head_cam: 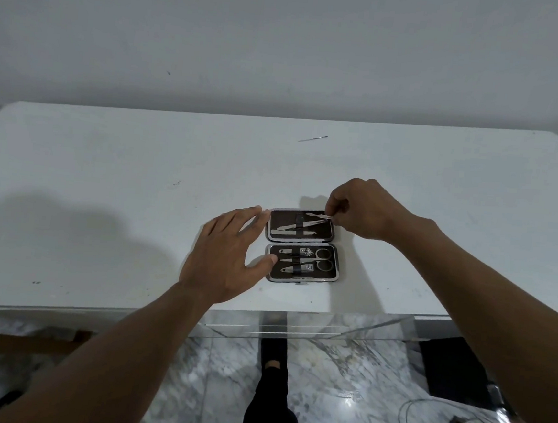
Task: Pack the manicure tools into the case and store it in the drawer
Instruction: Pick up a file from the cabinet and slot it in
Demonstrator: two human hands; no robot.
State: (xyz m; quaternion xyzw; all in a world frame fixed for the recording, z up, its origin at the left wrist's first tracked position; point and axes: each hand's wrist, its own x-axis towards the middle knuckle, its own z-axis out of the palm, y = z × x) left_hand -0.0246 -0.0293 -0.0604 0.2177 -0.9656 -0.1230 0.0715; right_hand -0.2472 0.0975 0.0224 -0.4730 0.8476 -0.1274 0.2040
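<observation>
Case open near desk front edge, mostly filled. Right hand grip pinches tweezers into lid; left hand released, steadying. Cuticle pusher loose by back edge; closing, drawer remain.

One open case is lying on the table. It is holding one pair of scissors and two clippers. One thin tool is lying apart.

We see the case lying open near the white table's front edge, left hand spread flat at the case's left side with its thumb on the near half, right hand pinching a slim tool over the far half, one thin pick lying well beyond the case.
</observation>
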